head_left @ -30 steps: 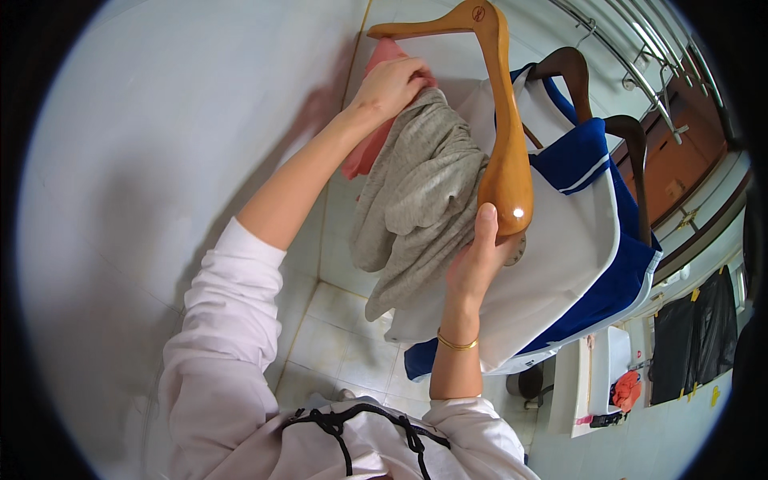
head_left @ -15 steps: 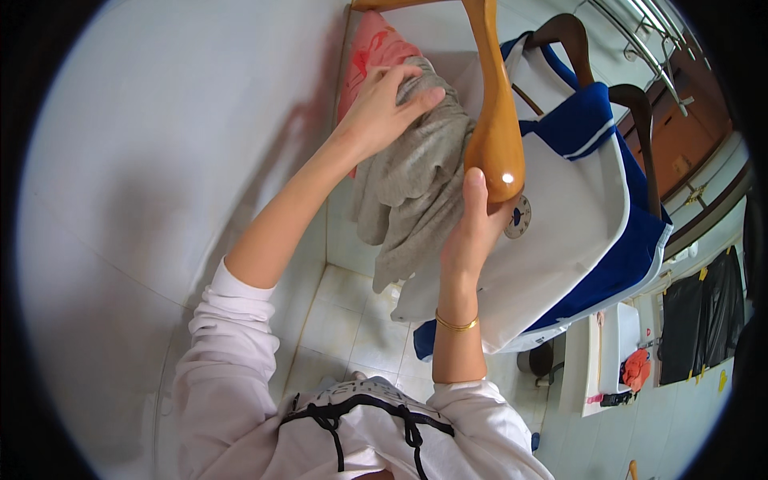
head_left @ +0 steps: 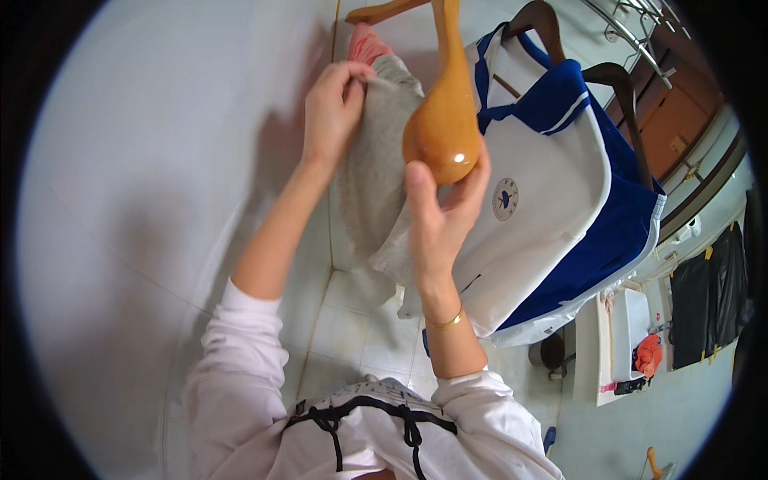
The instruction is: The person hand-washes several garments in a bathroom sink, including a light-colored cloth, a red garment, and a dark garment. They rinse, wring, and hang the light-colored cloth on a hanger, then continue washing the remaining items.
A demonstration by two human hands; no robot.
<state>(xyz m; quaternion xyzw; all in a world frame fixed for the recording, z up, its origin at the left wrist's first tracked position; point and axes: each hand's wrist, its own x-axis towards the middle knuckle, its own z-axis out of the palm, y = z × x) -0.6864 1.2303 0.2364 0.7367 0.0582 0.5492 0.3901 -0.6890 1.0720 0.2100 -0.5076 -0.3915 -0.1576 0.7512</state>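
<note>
Grey cloth: directly below and right of the left fingertips, upper edge between them; falls behind the tan hanger's rounded end, lower part blurred.
Tan hanger: rounded near end sits between right thumb and fingers; other arm runs up and away, toward the wall.
Left hand: fingers curled in to the thumb, pinching the cloth's edge; no gap that I can make out.
Right hand: thumb on the near left of the hanger's end, fingers round its right side, clamped on the wood; parted only by the wood's width.
Pink cloth: under the hanger's far arm, just above the left fingers.
Hanger count: one tan in hand, two dark hangers to the right.
Cloth count: one grey, one pink; blue-and-white clothes by the dark pair, one garment or two I cannot tell.
Bracelet count: one gold bracelet, right wrist.
</note>
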